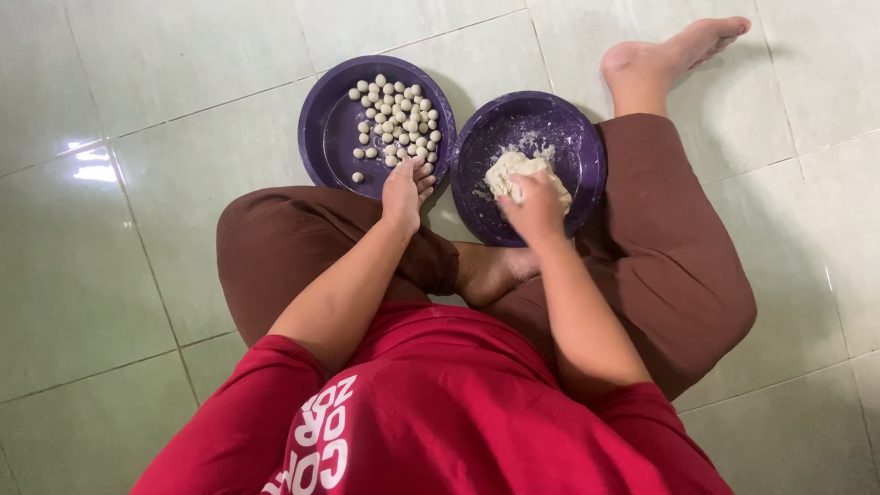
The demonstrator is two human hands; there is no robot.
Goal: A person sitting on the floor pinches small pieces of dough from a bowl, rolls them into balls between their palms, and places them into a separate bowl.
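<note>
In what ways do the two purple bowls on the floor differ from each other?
The left bowl holds many small white dough balls; the right bowl holds one large lump of dough. The left bowl looks fairly clean inside, while the right bowl is dusted with flour. The left hand rests at the left bowl's near rim; the right hand grips the lump in the right bowl. Both are round, purple and similar in size.

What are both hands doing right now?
Left hand: open, fingers among the dough balls.
Right hand: closed, gripping the dough lump.
</note>
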